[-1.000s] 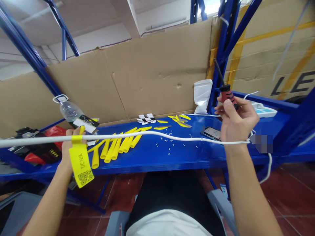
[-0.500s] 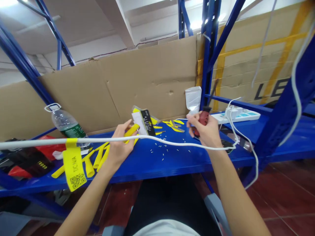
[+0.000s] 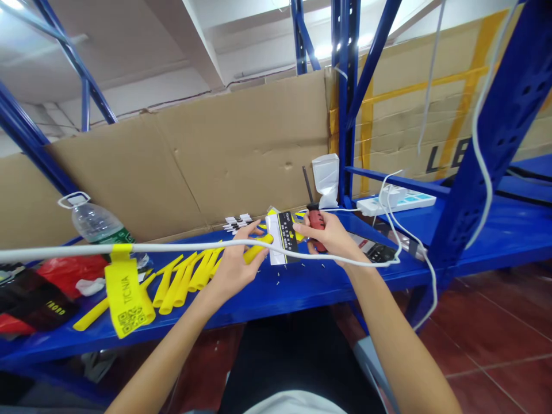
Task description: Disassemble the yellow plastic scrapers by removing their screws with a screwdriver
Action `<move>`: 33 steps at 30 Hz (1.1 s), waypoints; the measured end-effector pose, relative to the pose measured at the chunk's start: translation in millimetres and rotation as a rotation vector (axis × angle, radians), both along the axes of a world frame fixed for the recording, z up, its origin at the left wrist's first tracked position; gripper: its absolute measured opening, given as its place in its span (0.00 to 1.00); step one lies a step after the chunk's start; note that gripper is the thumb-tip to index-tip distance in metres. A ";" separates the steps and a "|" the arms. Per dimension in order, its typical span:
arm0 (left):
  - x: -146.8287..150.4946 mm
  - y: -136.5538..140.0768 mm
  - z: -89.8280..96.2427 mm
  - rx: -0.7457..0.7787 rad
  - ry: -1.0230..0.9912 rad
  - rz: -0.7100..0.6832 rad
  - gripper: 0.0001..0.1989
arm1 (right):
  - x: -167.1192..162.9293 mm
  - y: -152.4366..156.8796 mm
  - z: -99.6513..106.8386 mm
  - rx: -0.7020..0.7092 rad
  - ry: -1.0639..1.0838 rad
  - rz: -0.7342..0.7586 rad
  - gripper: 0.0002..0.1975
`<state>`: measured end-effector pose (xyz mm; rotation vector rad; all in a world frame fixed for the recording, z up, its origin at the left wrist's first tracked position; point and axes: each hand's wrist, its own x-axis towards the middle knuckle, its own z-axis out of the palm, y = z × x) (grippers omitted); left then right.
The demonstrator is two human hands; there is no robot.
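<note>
My left hand (image 3: 236, 261) is closed round a yellow tube-shaped handle (image 3: 254, 252), whose end meets a black-and-white packaging card (image 3: 282, 238). In my right hand (image 3: 332, 238) is a red-handled screwdriver (image 3: 317, 223), its dark shaft pointing up and away from the card. The thumb side of that hand touches the card's right edge. Several more yellow handles (image 3: 175, 287) lie in a row left of my left hand. Yellow pieces partly show behind the card. Small screws (image 3: 278, 282) are scattered on the blue shelf (image 3: 302, 293) below it.
A white cable (image 3: 164, 247) crosses in front of my hands, with a yellow tag (image 3: 125, 299) hanging from it. A water bottle (image 3: 101, 224) and a black-and-red bag (image 3: 38, 299) are at left. At right are a power strip (image 3: 414, 200) and a blue upright (image 3: 487, 149). Cardboard (image 3: 241, 155) stands behind.
My right hand has brought the screwdriver left, up to the card, and its shaft now leans left. The card has turned more upright between both hands. The view has shifted right.
</note>
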<state>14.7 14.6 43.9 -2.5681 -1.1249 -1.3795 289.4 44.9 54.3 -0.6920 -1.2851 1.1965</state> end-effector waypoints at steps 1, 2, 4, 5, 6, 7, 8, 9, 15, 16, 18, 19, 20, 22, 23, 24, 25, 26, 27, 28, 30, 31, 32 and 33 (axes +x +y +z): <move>-1.4 -0.4 -0.5 0.001 0.008 0.003 0.35 | -1.7 1.9 -0.9 -0.016 0.026 0.008 0.35; -2.7 -0.9 -0.2 0.006 0.021 0.005 0.37 | -3.6 4.2 -2.0 -0.028 0.049 0.011 0.36; -5.2 -2.6 2.4 0.006 0.065 -0.003 0.42 | -7.7 9.4 -5.4 -0.039 0.081 -0.002 0.37; -6.3 -3.8 4.4 0.002 0.098 -0.014 0.46 | -9.6 12.0 -7.4 -0.042 0.091 -0.014 0.37; -7.1 -5.1 6.5 -0.003 0.134 -0.026 0.50 | -11.3 14.4 -9.5 -0.042 0.098 -0.026 0.37; -7.6 -6.4 8.7 -0.002 0.169 -0.037 0.55 | -12.8 16.3 -11.6 -0.041 0.101 -0.037 0.36; -7.7 -7.7 10.8 0.004 0.201 -0.043 0.59 | -14.0 17.6 -13.4 -0.038 0.104 -0.047 0.36; -7.5 -8.6 12.7 0.015 0.227 -0.044 0.63 | -15.1 18.5 -14.9 -0.033 0.106 -0.056 0.35; 0.5 -8.9 21.7 0.092 0.297 -0.015 0.61 | -20.4 17.5 -16.9 -0.037 0.110 -0.061 0.35; 2.2 -8.7 22.7 0.101 0.307 -0.014 0.60 | -21.0 16.9 -16.4 -0.043 0.115 -0.062 0.35; 5.5 -8.5 24.0 0.112 0.327 -0.007 0.61 | -21.9 15.6 -15.1 -0.048 0.130 -0.072 0.36; 6.9 -8.6 24.3 0.120 0.336 -0.001 0.62 | -22.0 15.0 -14.3 -0.045 0.138 -0.077 0.35; 8.1 -8.8 24.3 0.130 0.345 0.010 0.62 | -21.9 14.5 -13.6 -0.041 0.144 -0.080 0.35; 9.6 -9.6 23.8 0.155 0.360 0.049 0.62 | -21.2 14.0 -12.4 -0.031 0.148 -0.086 0.34; 9.9 -10.0 23.4 0.172 0.366 0.071 0.61 | -20.6 14.0 -11.9 -0.027 0.144 -0.094 0.34; 9.9 -10.5 22.9 0.189 0.371 0.093 0.61 | -19.9 14.1 -11.5 -0.025 0.138 -0.104 0.34; 9.6 -11.1 22.6 0.205 0.374 0.115 0.60 | -19.0 14.2 -11.0 -0.025 0.134 -0.114 0.34; 8.9 -11.9 22.3 0.219 0.374 0.136 0.59 | -18.0 14.3 -10.6 -0.026 0.136 -0.120 0.35; 7.9 -12.7 22.2 0.231 0.372 0.153 0.58 | -16.7 14.3 -10.0 -0.029 0.144 -0.121 0.35; 6.7 -13.7 22.2 0.240 0.368 0.168 0.57 | -15.2 14.2 -9.3 -0.032 0.156 -0.117 0.36; 3.2 -16.2 22.6 0.255 0.357 0.193 0.52 | -11.3 13.8 -7.6 -0.033 0.185 -0.114 0.36; 1.1 -17.5 22.9 0.263 0.351 0.204 0.50 | -9.0 13.8 -6.7 -0.029 0.196 -0.122 0.37; -1.4 -18.9 23.3 0.268 0.347 0.214 0.49 | -6.4 14.1 -5.8 -0.014 0.195 -0.138 0.37; -4.1 -20.2 23.8 0.269 0.345 0.224 0.47 | -3.6 14.7 -5.0 0.003 0.193 -0.160 0.36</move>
